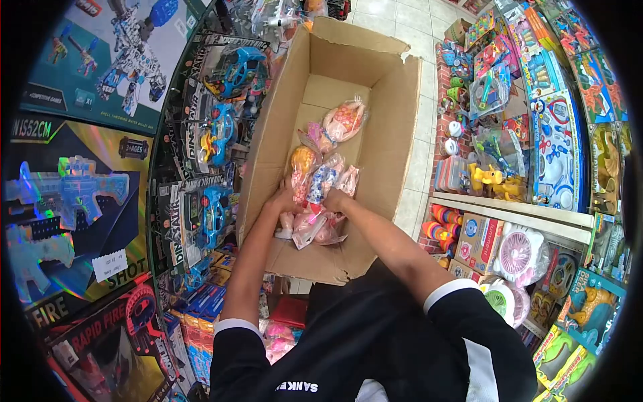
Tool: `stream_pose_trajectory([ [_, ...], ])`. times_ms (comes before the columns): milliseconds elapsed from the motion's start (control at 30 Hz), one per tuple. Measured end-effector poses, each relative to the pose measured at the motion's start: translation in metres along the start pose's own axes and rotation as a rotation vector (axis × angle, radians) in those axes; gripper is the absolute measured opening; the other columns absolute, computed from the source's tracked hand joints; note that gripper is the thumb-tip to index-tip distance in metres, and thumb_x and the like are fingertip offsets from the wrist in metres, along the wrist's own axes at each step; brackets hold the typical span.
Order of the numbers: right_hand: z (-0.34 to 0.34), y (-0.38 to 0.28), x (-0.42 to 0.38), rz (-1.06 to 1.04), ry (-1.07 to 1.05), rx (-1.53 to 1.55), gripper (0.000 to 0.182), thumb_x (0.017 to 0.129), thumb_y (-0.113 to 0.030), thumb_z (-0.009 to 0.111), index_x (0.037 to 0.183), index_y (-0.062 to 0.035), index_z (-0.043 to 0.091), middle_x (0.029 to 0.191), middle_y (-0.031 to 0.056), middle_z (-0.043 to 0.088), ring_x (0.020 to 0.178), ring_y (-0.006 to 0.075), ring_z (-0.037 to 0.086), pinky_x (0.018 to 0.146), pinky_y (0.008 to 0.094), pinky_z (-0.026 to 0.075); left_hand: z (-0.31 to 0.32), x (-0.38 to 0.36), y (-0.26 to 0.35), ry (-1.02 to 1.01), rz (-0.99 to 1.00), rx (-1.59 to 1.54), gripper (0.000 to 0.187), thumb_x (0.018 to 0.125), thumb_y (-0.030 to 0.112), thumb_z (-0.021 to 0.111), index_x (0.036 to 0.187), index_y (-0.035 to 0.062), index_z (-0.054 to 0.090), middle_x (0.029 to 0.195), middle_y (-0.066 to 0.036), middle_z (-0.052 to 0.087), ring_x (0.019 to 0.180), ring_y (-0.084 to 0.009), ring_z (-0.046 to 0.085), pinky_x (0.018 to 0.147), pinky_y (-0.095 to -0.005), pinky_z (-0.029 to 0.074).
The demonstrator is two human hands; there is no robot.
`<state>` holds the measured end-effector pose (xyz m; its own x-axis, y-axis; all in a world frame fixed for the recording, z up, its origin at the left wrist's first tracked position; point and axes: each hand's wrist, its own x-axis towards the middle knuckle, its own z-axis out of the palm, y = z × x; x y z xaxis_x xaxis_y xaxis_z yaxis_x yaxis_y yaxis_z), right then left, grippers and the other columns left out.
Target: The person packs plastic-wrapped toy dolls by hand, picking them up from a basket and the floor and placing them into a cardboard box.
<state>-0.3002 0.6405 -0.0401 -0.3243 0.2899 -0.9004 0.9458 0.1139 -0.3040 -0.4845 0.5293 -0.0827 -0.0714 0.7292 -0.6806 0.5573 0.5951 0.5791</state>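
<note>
A tall cardboard box [268,144] stands open below me, with several dolls in clear plastic bags lying at its bottom. My left hand [285,197] reaches in with curled fingers against the bagged doll with an orange-yellow top [303,161]. My right hand [336,199] is closed at the lower end of the bagged doll in blue-and-white print [326,177]. Farther up lies a bagged doll with an orange-pink patterned top [344,122]. Pink bagged dolls [320,229] lie beneath both hands. Plastic and dolls partly hide my fingertips.
Boxed toy guns [74,194] hang close on the left, beside hanging packs of blue toys [216,214]. At right, shelves [516,211] hold toys, including a yellow animal figure [485,177] and a pink-and-white fan [521,253]. Tiled floor [412,134] shows beyond the box.
</note>
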Motion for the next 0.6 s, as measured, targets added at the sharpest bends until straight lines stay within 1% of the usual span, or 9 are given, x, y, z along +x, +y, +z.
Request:
stream_pose_trajectory([
  [67,0.007,0.002,0.004,-0.093,0.129,-0.140,0.041,0.090,-0.033,0.061,0.104,0.0057,0.067,0.103,0.0208,0.070,0.085,0.0328,0.071,0.074,0.0404,0.057,0.008,0.006,-0.004,0.075,0.019,0.105,0.153,0.043,0.035,0.097,0.148,-0.0030,-0.007,0.151,-0.034,0.014,0.141,-0.0449,0.022,0.116,-0.0441,0.029],
  [200,0.018,0.000,0.011,-0.102,0.243,-0.137,0.043,0.091,-0.039,0.060,0.108,-0.0001,0.068,0.119,0.0192,0.065,0.107,0.0314,0.065,0.084,0.0408,0.054,0.000,0.000,0.007,0.090,-0.020,0.109,0.151,0.042,0.032,0.098,0.148,-0.0040,-0.005,0.150,-0.034,0.018,0.139,-0.0446,0.028,0.114,-0.0430,0.032],
  [233,0.012,-0.010,-0.003,-0.040,0.247,-0.125,0.038,0.091,-0.033,0.060,0.111,-0.0006,0.067,0.123,0.0199,0.062,0.115,0.0307,0.061,0.089,0.0413,0.053,-0.001,-0.003,0.012,0.107,-0.037,0.157,0.143,0.046,0.033,0.096,0.147,-0.0053,0.002,0.147,-0.034,0.024,0.135,-0.0444,0.034,0.113,-0.0421,0.034],
  [300,-0.010,-0.025,-0.024,-0.112,0.184,-0.298,0.038,0.088,-0.031,0.061,0.111,-0.0004,0.066,0.120,0.0215,0.064,0.112,0.0327,0.062,0.089,0.0429,0.052,-0.006,-0.001,0.015,0.131,-0.052,0.207,0.135,0.051,0.034,0.095,0.147,-0.0066,0.009,0.144,-0.034,0.030,0.132,-0.0443,0.040,0.112,-0.0413,0.036],
  [367,-0.033,-0.038,-0.047,-0.184,0.114,-0.479,0.039,0.086,-0.029,0.062,0.112,-0.0003,0.065,0.116,0.0230,0.065,0.109,0.0347,0.064,0.089,0.0446,0.052,-0.007,0.014,0.009,0.105,-0.019,0.253,0.094,0.069,0.033,0.085,0.138,-0.0077,0.036,0.133,-0.030,0.047,0.122,-0.0413,0.051,0.104,-0.0431,0.043],
  [400,-0.048,-0.047,-0.065,-0.185,0.221,-0.448,0.037,0.084,-0.026,0.062,0.112,-0.0016,0.065,0.113,0.0216,0.066,0.106,0.0347,0.065,0.087,0.0448,0.053,-0.017,-0.003,0.026,0.118,-0.019,0.256,0.094,0.069,0.033,0.085,0.138,-0.0077,0.036,0.133,-0.030,0.047,0.122,-0.0413,0.051,0.104,-0.0431,0.043],
  [467,-0.070,-0.055,-0.113,-0.269,0.462,-0.351,0.033,0.085,-0.023,0.060,0.110,-0.0028,0.065,0.105,0.0200,0.069,0.099,0.0356,0.067,0.084,0.0461,0.053,-0.047,-0.072,0.094,0.392,0.186,0.118,0.051,0.086,0.027,0.070,0.122,-0.0042,0.055,0.122,-0.025,0.057,0.110,-0.0374,0.059,0.094,-0.0429,0.048],
  [567,-0.095,-0.022,-0.174,-0.742,0.851,-0.077,0.020,0.090,-0.015,0.054,0.101,0.0002,0.063,0.090,0.0186,0.069,0.081,0.0357,0.068,0.070,0.0439,0.053,-0.045,-0.138,0.157,0.659,0.335,-0.169,0.031,0.092,0.018,0.062,0.116,-0.0010,0.059,0.110,-0.020,0.063,0.096,-0.0297,0.065,0.081,-0.0393,0.051],
  [600,-0.100,-0.006,-0.187,-0.758,0.864,-0.081,0.020,0.090,-0.015,0.054,0.101,0.0002,0.063,0.090,0.0186,0.069,0.081,0.0357,0.068,0.070,0.0439,0.053,-0.037,-0.153,0.175,0.677,0.345,-0.163,0.031,0.092,0.018,0.062,0.116,-0.0010,0.059,0.110,-0.020,0.063,0.096,-0.0297,0.065,0.081,-0.0393,0.051],
])
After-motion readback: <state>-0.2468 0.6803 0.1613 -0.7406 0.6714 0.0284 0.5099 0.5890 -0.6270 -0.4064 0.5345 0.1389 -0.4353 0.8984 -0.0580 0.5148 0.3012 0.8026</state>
